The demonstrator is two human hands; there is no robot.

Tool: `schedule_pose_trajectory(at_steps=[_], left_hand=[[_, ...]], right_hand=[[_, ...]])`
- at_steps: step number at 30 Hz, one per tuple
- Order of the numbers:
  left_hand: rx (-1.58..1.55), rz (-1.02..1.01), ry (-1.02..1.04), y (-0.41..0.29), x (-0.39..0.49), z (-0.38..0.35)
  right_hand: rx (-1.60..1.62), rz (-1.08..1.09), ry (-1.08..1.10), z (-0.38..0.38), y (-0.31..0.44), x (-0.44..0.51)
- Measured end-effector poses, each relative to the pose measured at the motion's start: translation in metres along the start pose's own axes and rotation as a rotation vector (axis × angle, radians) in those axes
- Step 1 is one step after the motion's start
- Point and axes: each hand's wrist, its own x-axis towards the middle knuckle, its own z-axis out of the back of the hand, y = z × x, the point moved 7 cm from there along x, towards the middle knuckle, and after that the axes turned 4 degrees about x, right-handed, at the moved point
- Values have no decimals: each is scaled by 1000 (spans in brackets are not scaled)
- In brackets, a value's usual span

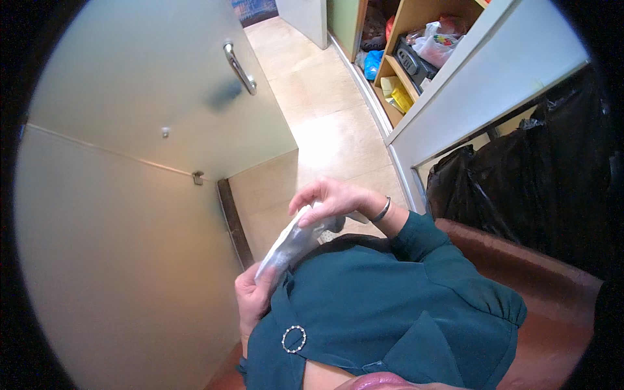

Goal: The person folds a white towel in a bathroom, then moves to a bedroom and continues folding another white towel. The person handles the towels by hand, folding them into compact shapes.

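Observation:
A thin, translucent whitish plastic bag or wrapper is stretched slantwise between both hands, close in front of the dark green blouse. My left hand grips its lower end, thumb on top. Higher up and to the right, my right hand, with a silver bangle on the wrist, pinches the upper edge between thumb and fingers. Something greyish shows through the plastic; what it is cannot be made out. Part of the bag hangs behind the right hand, near the wrist.
A frosted glass door with a metal handle stands at the left, above a dark sill. Pale floor tiles lie ahead. Upper right, wooden shelves hold bags and a dark safe-like box. Black plastic sheeting hangs at the right.

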Motion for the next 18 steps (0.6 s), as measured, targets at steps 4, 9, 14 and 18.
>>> schedule_pose_trajectory(at_steps=[4, 9, 14, 18], left_hand=[[-85, 3, -97, -3, -8, 10], [23, 6, -105, -12, -14, 22], [-29, -55, -114, -16, -14, 27], [-65, -62, -140, -12, -15, 41]], right_hand=[[-61, 35, 44, -10, -10, 7], [-21, 74, 9, -16, -25, 17], [103, 76, 34, -28, -21, 19], [289, -37, -18, -32, -19, 27]])
